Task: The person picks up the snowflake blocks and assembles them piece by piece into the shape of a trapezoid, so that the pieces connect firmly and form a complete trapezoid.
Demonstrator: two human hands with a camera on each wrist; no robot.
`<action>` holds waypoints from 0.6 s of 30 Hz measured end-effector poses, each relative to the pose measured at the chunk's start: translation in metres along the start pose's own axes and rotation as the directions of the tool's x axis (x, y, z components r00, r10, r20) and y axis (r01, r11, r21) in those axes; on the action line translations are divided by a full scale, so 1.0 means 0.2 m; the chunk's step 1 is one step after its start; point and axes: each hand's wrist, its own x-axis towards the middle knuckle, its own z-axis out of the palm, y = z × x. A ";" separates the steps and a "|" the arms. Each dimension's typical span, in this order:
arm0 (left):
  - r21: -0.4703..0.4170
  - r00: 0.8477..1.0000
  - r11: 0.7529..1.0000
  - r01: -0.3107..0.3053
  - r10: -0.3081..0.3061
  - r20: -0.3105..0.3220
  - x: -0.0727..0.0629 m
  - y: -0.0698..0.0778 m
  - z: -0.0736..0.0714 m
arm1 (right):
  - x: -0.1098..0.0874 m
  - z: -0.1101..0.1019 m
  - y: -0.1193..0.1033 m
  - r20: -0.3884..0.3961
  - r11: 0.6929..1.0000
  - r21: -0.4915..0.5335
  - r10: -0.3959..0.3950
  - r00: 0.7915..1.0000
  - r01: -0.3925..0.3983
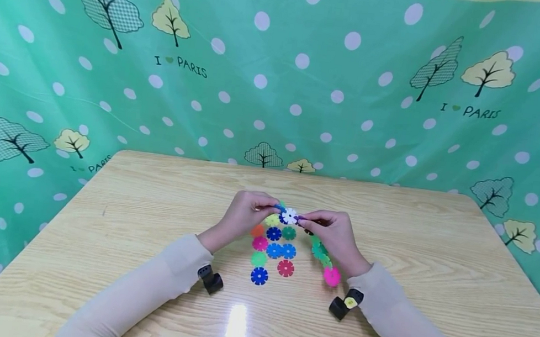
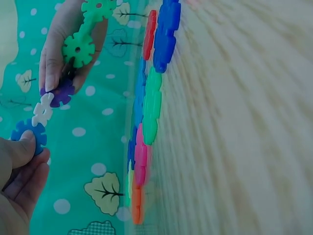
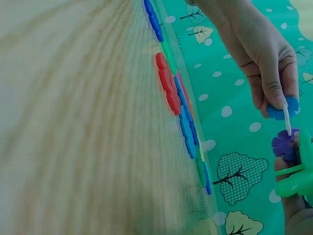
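My left hand (image 1: 243, 215) pinches a blue snowflake-shaped notched disc (image 2: 40, 132) between thumb and fingers. Across from it, my right hand (image 1: 337, 237) pinches a purple notched disc (image 2: 63, 94). Between the two hands a white notched disc (image 1: 289, 216) joins the blue disc and the purple one. From the right hand's side, a linked chain of green discs (image 2: 78, 50) runs down under the palm. A bright pink disc (image 1: 331, 276) forms the chain's lower end, beside the right wrist. Part of the chain is hidden behind the right hand.
Below the hands, several notched discs lie on the wooden table (image 1: 160, 300), among them a dark blue disc (image 1: 259, 276), a red disc (image 1: 286, 268), a light green disc (image 1: 258, 259) and a pink disc (image 1: 260, 243). A green dotted curtain (image 1: 278, 91) hangs behind the table.
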 end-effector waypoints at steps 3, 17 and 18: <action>0.019 1.000 1.000 -0.015 0.015 0.002 0.00 0.00 0.00 | 0.00 0.00 0.00 0.001 1.000 0.004 -0.009 1.000 0.009; 0.094 0.995 0.991 -0.096 0.097 -0.002 0.00 -0.01 0.01 | 0.00 0.00 0.00 -0.008 1.000 0.018 -0.009 1.000 0.009; 0.096 0.995 0.990 -0.099 0.100 -0.004 0.00 -0.01 0.01 | 0.00 0.00 0.00 -0.009 1.000 0.021 -0.009 1.000 0.009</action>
